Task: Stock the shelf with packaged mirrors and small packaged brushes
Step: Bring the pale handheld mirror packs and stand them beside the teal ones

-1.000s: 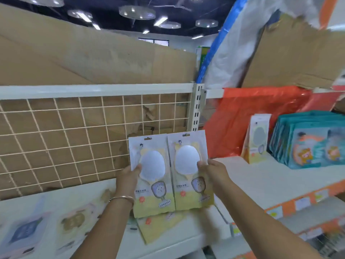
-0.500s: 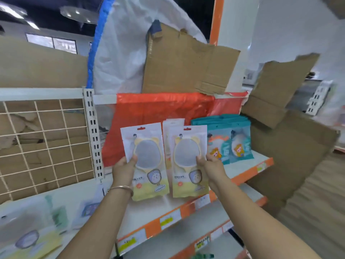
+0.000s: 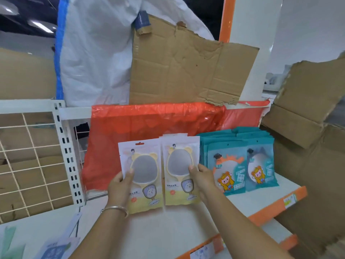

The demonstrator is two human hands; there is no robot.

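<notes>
Each hand's got one mirror pack, upright over the white shelf. Left hand pinches the left mirror by its edge; right hand grips the right mirror, just beside the teal packs standing there.

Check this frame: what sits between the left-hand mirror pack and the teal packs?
The head view shows the right-hand mirror pack, held upright by the right hand, beside the teal packs.

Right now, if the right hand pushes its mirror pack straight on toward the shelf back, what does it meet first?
Probably the white pack standing just behind the right hand's mirror pack, then the orange plastic sheet. Depth between them is unclear.
</notes>
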